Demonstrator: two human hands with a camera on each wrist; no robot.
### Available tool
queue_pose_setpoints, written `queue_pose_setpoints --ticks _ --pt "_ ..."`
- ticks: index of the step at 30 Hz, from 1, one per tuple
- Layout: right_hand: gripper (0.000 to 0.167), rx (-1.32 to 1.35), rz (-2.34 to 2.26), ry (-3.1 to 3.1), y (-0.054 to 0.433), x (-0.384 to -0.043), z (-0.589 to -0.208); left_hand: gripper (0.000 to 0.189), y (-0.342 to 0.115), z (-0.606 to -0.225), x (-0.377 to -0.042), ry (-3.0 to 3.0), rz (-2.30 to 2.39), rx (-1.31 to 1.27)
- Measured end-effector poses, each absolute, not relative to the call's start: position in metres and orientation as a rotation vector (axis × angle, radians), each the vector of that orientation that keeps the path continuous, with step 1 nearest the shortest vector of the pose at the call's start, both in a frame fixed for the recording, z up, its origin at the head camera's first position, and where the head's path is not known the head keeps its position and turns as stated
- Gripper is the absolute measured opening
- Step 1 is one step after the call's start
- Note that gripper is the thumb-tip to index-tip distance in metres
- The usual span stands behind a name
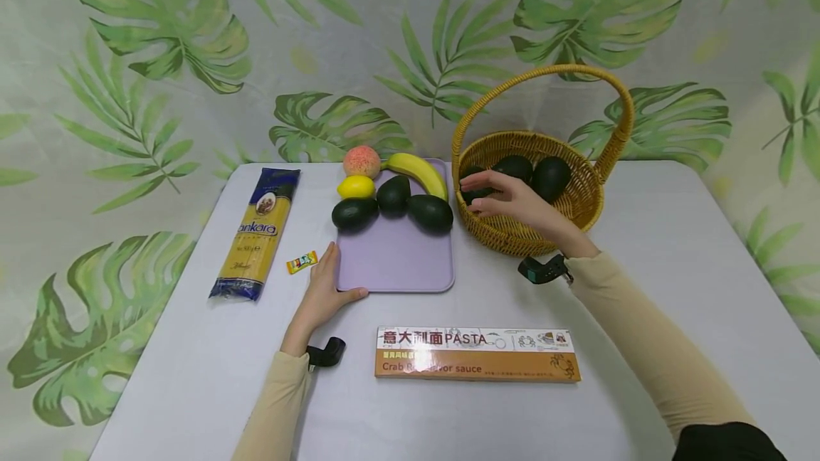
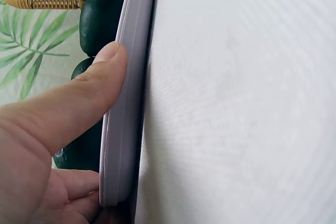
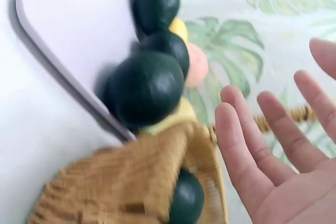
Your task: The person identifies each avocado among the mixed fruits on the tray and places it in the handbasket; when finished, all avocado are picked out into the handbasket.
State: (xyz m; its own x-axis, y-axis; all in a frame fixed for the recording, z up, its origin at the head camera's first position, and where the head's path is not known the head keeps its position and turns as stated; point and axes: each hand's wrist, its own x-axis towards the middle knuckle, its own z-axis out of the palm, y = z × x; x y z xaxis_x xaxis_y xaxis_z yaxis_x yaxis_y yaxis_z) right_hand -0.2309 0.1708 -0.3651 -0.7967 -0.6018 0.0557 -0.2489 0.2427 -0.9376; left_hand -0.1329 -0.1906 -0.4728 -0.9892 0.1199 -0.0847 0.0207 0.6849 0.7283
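Head view showed a lilac tray [image 1: 395,262] near the middle of the frame, with a wicker basket [image 1: 500,233] just beside it on the right, both on the white desk [image 1: 346,404]. Across the upper half of the tray sat three dark green avocados [image 1: 393,195] in a loose arc, the middle one set a little higher than the other two. Behind them a banana [image 1: 419,171] curved along the upper right, while a lemon [image 1: 356,188] and a peach [image 1: 361,162] sat at the upper left edge. The basket, its tall handle arching over the top, held three more avocados [image 1: 551,178], the leftmost partly hidden by fingers.

The right hand [image 1: 515,201] was over the basket's left part, released, its fingers apart and nothing in them; the right wrist view showed them spread too. The left hand [image 1: 327,290] was at the tray's lower left corner, fingers extended along one side and thumb against the near rim, touching it without clenching.

Left of the tray lay a small candy [image 1: 302,262] and a blue-and-yellow pasta packet [image 1: 256,233]; a pasta box [image 1: 477,354] lay at lower centre.
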Motion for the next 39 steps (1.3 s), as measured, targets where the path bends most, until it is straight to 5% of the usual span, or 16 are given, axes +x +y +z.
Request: queue_pose_setpoints --ticks 19,39 --pt "0.045 -1.085 -1.181 2.37 0.095 -0.252 -0.394 0.107 -0.191 -0.472 -0.131 2.781 1.213 0.127" --pt "0.045 -0.852 -0.832 2.639 0.064 -0.248 -0.414 0.107 -0.192 -0.474 -0.133 2.769 1.214 0.118"
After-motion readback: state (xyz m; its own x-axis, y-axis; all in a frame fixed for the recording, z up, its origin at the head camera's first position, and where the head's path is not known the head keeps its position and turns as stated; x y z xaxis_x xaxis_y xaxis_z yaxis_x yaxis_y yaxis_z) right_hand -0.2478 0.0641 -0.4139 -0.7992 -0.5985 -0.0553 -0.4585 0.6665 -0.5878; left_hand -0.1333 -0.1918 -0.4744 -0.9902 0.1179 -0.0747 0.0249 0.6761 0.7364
